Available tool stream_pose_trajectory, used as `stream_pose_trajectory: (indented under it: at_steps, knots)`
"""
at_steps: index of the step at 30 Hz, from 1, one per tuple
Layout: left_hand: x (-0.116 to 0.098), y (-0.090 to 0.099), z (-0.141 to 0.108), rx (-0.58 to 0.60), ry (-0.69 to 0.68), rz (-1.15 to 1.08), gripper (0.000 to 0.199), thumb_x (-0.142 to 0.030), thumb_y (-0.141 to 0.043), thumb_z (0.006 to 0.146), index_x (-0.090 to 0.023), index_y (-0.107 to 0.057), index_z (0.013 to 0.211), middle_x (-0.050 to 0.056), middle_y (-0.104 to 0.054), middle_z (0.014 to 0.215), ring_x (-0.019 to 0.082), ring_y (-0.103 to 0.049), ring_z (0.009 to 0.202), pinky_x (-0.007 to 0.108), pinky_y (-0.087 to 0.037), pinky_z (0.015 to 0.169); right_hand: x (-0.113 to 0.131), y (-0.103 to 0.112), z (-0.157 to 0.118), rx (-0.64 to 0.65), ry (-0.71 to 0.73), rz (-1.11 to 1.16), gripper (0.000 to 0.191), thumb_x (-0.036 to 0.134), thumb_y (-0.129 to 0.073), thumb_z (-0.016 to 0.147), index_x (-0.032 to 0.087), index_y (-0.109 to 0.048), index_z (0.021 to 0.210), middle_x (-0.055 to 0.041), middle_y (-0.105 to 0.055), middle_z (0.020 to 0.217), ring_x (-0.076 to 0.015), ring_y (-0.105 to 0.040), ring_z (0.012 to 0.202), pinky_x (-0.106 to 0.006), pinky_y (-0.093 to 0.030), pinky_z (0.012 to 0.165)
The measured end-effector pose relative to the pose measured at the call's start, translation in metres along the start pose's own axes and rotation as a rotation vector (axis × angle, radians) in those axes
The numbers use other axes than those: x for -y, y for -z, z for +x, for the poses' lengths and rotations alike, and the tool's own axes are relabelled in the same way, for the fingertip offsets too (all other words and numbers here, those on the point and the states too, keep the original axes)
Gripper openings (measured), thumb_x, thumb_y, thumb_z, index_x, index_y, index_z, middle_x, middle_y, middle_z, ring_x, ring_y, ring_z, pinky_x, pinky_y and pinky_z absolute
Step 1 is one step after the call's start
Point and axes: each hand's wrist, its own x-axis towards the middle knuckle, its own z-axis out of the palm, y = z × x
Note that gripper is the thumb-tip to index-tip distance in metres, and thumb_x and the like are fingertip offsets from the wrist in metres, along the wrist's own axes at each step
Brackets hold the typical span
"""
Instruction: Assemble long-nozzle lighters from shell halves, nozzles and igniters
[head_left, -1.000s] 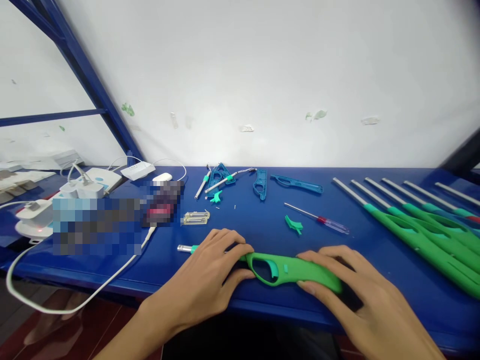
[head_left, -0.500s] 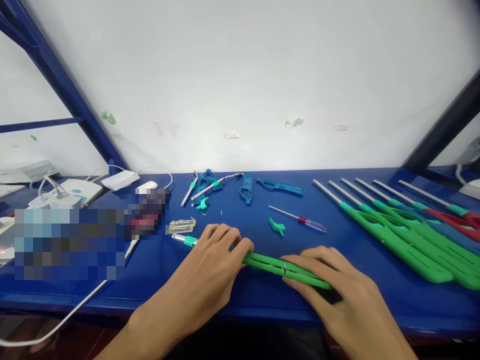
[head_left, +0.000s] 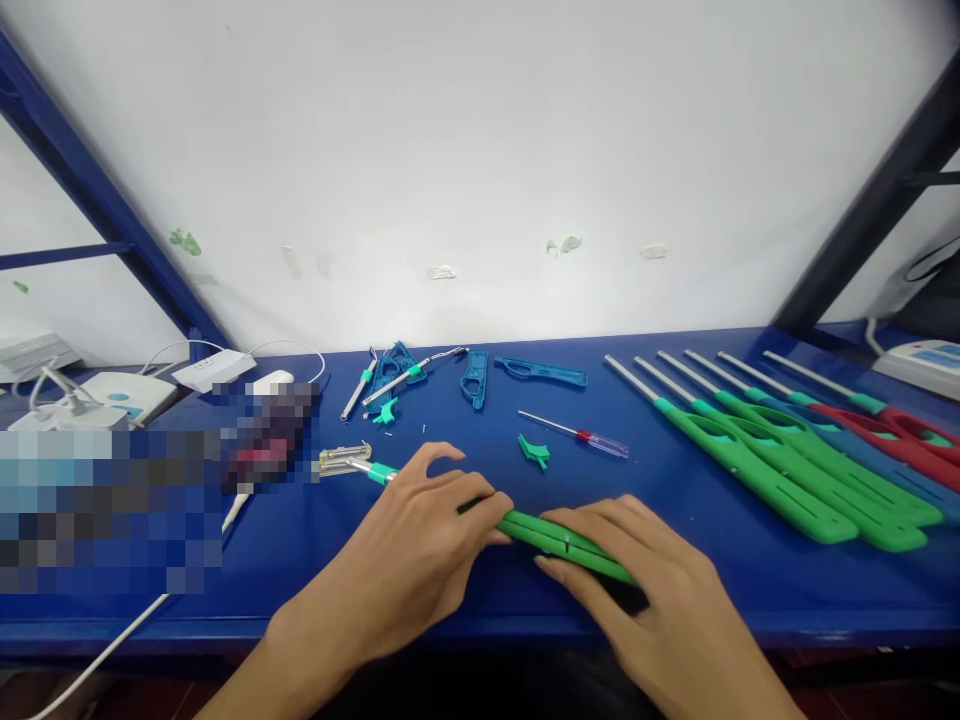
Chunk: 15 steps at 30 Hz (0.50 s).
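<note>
Both hands hold a green long-necked lighter [head_left: 555, 537] above the front of the blue table, its seam edge facing up. My left hand [head_left: 431, 540] is wrapped round the front part, with the index finger slightly raised. The metal tube with its teal collar [head_left: 381, 472] sticks out to the left. My right hand [head_left: 637, 560] pinches the rear of the handle between thumb and fingers. A narrow seam runs between the two handle halves. Behind the hands lie a loose teal trigger [head_left: 533, 451] and a screwdriver [head_left: 600, 443] with a clear purplish handle.
Blue shell halves [head_left: 474, 378] and lighter tubes [head_left: 397, 381] lie at the back, near another teal trigger [head_left: 386, 411]. A clear fuel tank [head_left: 343, 459] is left of the hands. Several lighters [head_left: 780, 480] lie at right. A white cable [head_left: 120, 645] crosses the left side.
My right hand has slid left along the handle, nearer my left hand. The gap between the handle halves looks narrower. My left index finger has lifted, and the view has shifted slightly right.
</note>
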Motion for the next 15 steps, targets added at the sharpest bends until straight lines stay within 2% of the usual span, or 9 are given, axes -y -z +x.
stream_pose_trajectory:
  at_steps: [5, 10, 15]
  knots:
    - [-0.0044, -0.0017, 0.0025, -0.071, -0.033, 0.01, 0.022, -0.004, -0.051, 0.101, -0.017, -0.067, 0.109, 0.003, -0.074, 0.095, 0.017, -0.068, 0.08, 0.043, -0.045, 0.1, -0.0017, -0.0042, -0.0039, -0.064, 0.091, -0.033, 0.02, 0.032, -0.063, 0.102, 0.025, -0.074, 0.117, -0.0029, -0.08, 0.106, -0.0217, -0.073, 0.088, -0.041, -0.059, 0.088]
    - [-0.0056, -0.0007, 0.0039, -0.099, -0.044, 0.018, 0.021, -0.004, -0.051, 0.101, -0.017, -0.067, 0.105, 0.002, -0.075, 0.093, 0.016, -0.068, 0.076, 0.043, -0.045, 0.1, 0.0004, 0.0017, -0.0034, -0.054, 0.095, 0.036, 0.019, 0.027, -0.062, 0.103, 0.024, -0.073, 0.118, -0.0018, -0.079, 0.098, -0.0178, -0.069, 0.078, -0.032, -0.059, 0.072]
    - [-0.0076, 0.0007, 0.0027, -0.098, -0.038, 0.021, 0.02, -0.005, -0.053, 0.101, -0.017, -0.068, 0.106, 0.002, -0.076, 0.094, 0.016, -0.069, 0.074, 0.044, -0.047, 0.1, 0.0033, 0.0057, -0.0023, -0.042, 0.101, 0.048, 0.02, 0.026, -0.062, 0.102, 0.023, -0.075, 0.117, -0.0015, -0.078, 0.089, -0.017, -0.068, 0.072, -0.031, -0.059, 0.066]
